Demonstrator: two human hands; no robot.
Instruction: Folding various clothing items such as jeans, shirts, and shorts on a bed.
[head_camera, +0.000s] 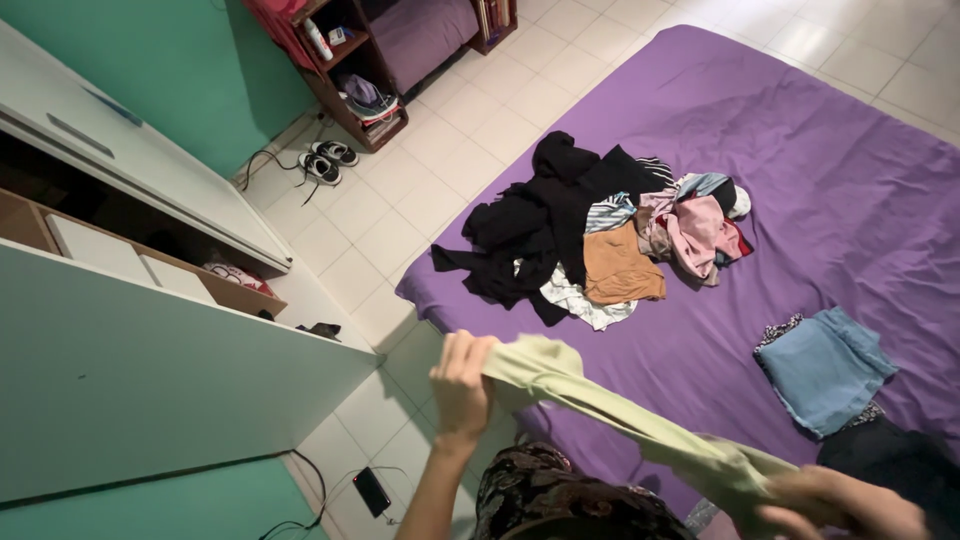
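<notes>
Stretching pale green garment (620, 420) taut: left hand (462, 385) clenched on one end, right hand (840, 503) at 5 o'clock apparently gripping the other. Folding step; next needs halving. Folded blue stack (825, 368) at 3, unsorted pile (600, 235) at 12.

The pale green garment (600, 400) is soft, matt knit cloth, stretched into smooth ridges between the 2 hands, left (462, 385) and right (840, 505). The purple bedsheet (830, 160) is matt woven cloth, lightly creased. The heap of clothes (600, 235) mixes dull black fabric, striped cloth and a flat orange cotton-like piece. The folded blue garment (825, 370) looks like faded, slightly rough denim. The floor tiles (470, 130) are smooth and faintly glossy. The white cabinet (120, 370) looks smooth, matt.
</notes>
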